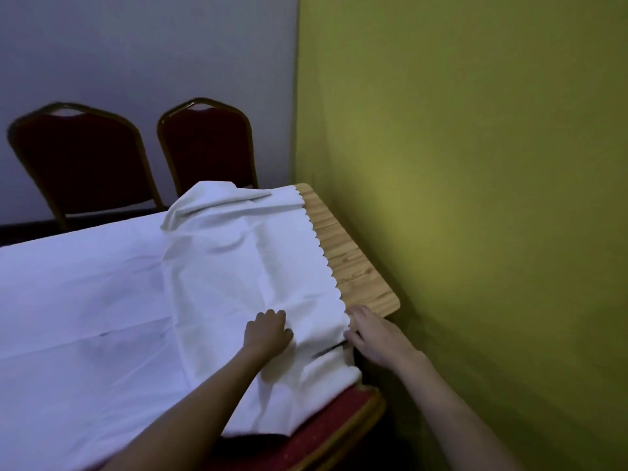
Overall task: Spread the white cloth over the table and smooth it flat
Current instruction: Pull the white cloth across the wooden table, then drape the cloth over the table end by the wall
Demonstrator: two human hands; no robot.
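the white cloth covers most of the counter, and left of its scalloped edge it lies fairly flat. my left grip rests palm down on it, loose, pinching nothing. a bunched fold sits at the far corner. my right grip nips the near corner of the edge. it looks light, soft and slippery, so i'd pull from the hem.

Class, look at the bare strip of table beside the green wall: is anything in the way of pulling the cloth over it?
Nothing visible. The bare wood strip holds no objects, and the cloth ends right beside it. The right hand is at the cloth's corner.
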